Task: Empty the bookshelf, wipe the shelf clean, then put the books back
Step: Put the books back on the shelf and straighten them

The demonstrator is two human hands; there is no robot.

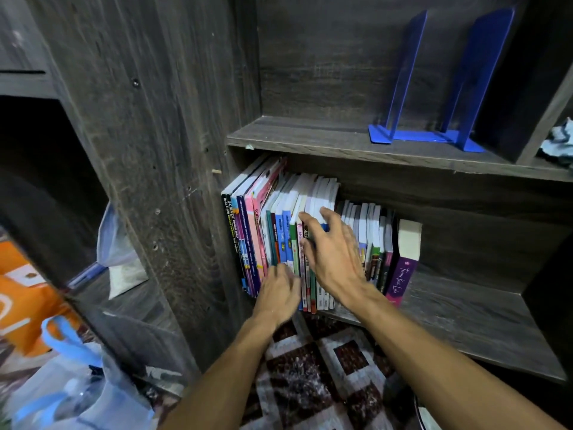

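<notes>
Nearby, a rug [310, 383] is lying on the floor, and at the lower left a clear bag [77, 392] with blue handles is sitting beside an orange bag [24, 305]; what they are holding is too blurred to tell. Both arms are reaching into the lower shelf [465, 321]. The left hand [277, 297] is pressing against the bottom of the spines, its fingers blurred, so whether it is gripping cannot be told. The right hand [335, 252] is resting higher up with its fingers spread loosely across the spines, closed round nothing. The books [273, 231] are standing upright and packed to the left of this compartment, a purple book [403, 274] ending the row. Left of it, a cubby is holding a plastic pouch [117, 249]. Above, the upper shelf [310, 138] is carrying only two blue bookends [434, 88], and at the far right a crumpled cloth [559, 144] is lying in a neighbouring cubby.
</notes>
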